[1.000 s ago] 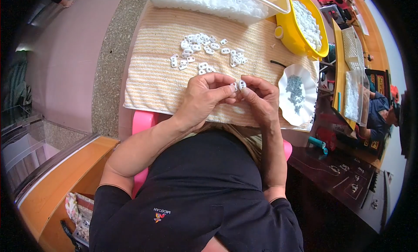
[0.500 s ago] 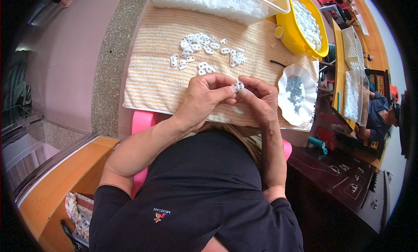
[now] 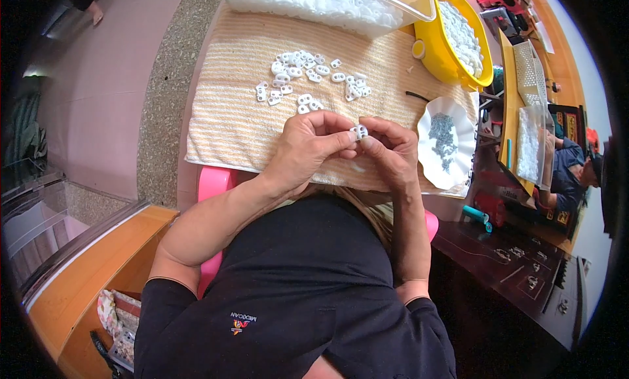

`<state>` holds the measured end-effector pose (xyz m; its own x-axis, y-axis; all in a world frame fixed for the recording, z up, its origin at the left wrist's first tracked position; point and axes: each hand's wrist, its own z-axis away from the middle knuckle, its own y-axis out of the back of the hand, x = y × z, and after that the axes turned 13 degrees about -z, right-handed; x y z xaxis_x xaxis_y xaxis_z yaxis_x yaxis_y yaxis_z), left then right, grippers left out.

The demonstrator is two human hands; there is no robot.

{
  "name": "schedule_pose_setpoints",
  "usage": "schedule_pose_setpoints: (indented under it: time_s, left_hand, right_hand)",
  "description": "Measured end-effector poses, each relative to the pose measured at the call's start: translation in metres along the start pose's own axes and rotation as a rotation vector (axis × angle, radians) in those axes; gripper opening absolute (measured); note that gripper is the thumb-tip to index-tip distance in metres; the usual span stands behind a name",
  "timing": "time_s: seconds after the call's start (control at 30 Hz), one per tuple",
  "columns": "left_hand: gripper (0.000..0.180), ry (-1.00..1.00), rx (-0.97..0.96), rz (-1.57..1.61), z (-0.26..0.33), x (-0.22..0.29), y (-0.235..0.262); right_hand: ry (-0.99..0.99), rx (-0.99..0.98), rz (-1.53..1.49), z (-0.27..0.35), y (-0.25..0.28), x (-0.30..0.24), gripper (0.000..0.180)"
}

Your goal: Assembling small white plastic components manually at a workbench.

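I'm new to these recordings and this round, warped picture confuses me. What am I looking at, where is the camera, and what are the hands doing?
There is no machine here: a fisheye camera worn on a person's head looks down, so edges bend. The left hand and right hand meet over a striped towel and pinch a small white plastic piece between their fingertips. More loose white pieces lie scattered on the towel. Beyond are a clear bin and a yellow bowl, both holding white parts, and a white dish holding small dark parts.
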<state>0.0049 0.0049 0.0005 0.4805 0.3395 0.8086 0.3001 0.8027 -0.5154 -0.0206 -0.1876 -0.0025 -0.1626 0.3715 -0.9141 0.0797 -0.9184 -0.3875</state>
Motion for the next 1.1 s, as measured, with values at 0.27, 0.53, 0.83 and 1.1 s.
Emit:
schedule_pose_setpoints:
  time_s: [0.27,0.53,0.83,1.1]
  left_hand:
    - [0.014,0.095,-0.037,0.112,0.001,0.004,-0.001]
    - [0.013,0.147,-0.136,0.204,0.002,0.005,-0.001]
    - [0.011,0.129,-0.200,0.235,0.003,0.007,-0.001]
    - [0.011,0.129,-0.189,0.211,0.005,0.009,-0.002]
  right_hand:
    - [0.020,-0.004,-0.066,0.001,-0.004,-0.004,0.031]
    - [0.069,-0.084,-0.132,0.000,-0.006,-0.005,0.027]
    - [0.123,-0.166,-0.243,-0.002,-0.013,-0.005,0.027]
    - [0.138,-0.166,-0.249,-0.001,-0.012,-0.002,0.026]
